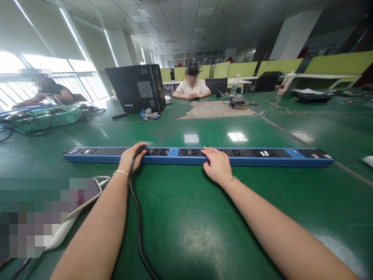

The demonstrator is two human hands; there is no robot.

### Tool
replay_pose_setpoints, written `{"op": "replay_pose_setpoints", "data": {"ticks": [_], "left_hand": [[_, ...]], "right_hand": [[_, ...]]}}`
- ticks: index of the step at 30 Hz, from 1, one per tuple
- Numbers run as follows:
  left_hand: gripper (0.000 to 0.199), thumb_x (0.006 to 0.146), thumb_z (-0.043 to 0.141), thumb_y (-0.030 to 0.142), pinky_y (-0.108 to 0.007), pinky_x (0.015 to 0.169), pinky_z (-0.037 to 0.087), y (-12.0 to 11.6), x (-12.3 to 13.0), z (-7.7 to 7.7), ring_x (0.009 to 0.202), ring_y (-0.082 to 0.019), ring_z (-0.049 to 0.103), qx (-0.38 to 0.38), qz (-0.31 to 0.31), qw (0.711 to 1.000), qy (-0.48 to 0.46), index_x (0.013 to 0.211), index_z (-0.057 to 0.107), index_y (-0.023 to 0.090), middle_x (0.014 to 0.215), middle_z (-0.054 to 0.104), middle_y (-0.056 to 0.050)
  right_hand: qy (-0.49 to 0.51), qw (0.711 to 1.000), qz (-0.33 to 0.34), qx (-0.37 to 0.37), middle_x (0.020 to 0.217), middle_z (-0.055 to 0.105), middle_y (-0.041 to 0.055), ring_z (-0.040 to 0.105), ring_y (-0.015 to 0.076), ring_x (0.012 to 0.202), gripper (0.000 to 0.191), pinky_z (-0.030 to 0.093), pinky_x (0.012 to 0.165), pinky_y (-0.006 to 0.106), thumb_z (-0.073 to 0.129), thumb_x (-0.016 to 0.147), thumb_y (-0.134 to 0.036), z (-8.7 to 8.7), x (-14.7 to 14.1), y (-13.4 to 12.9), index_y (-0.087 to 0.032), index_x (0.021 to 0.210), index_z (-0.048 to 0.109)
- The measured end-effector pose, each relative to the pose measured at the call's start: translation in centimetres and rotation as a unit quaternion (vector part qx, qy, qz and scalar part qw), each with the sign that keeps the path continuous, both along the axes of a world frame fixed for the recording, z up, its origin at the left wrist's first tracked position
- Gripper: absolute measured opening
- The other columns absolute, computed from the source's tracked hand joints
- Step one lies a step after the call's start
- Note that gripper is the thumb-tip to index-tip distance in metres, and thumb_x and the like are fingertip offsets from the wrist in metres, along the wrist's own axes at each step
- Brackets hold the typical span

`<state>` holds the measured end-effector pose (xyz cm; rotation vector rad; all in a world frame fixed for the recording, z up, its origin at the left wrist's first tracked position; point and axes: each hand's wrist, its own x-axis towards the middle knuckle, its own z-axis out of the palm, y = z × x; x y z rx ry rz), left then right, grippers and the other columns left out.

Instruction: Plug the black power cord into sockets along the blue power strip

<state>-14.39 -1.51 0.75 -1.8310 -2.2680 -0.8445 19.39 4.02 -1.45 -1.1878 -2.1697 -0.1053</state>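
Observation:
A long blue and black power strip [173,159] lies lengthwise across the green table in front of me, with rows of sockets along its top. My left hand [131,157] is closed around a black plug [142,149] at the strip, left of its middle; whether the plug is fully seated I cannot tell. From that plug a black cable [136,210] runs down toward me over the table. Right of the strip's middle, my right hand [218,165] rests with fingers stretched over the top and the thumb on the front side.
At left lie a phone [90,192] and a green basket [52,118] with cables. A black computer case [136,89] and gloves [150,115] stand farther back. Across the table sits a person [192,87]; another person [55,87] is at far left. A bottle [235,84] stands behind.

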Motion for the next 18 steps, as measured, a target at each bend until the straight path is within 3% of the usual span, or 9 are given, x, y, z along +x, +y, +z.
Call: {"op": "replay_pose_setpoints", "data": {"ticks": [9, 18], "left_hand": [[0.034, 0.084, 0.045, 0.038, -0.040, 0.095, 0.038, -1.0, 1.3, 0.1, 0.105, -0.024, 0.060, 0.000, 0.025, 0.998, 0.050, 0.115, 0.056, 0.028, 0.115, 0.065, -0.004], [0.035, 0.083, 0.047, 0.041, -0.046, 0.103, 0.027, -0.9, 2.3, -0.5, 0.108, -0.025, 0.058, 0.012, 0.104, 0.995, 0.002, 0.115, 0.056, 0.031, 0.114, 0.066, -0.003]], "right_hand": [[-0.010, 1.000, 0.001, 0.006, 0.126, 0.058, 0.0015, 0.049, 0.0204, 0.119, 0.044, 0.033, 0.099, 0.039, 0.047, 0.074, -0.014, 0.0, 0.1, -0.1, -0.020, 0.115, 0.060], [-0.016, 1.000, 0.003, 0.008, 0.128, 0.057, 0.0025, 0.048, 0.0207, 0.120, 0.044, 0.033, 0.100, 0.039, 0.047, 0.074, -0.013, 0.0, 0.1, -0.1, -0.020, 0.116, 0.059]]}}
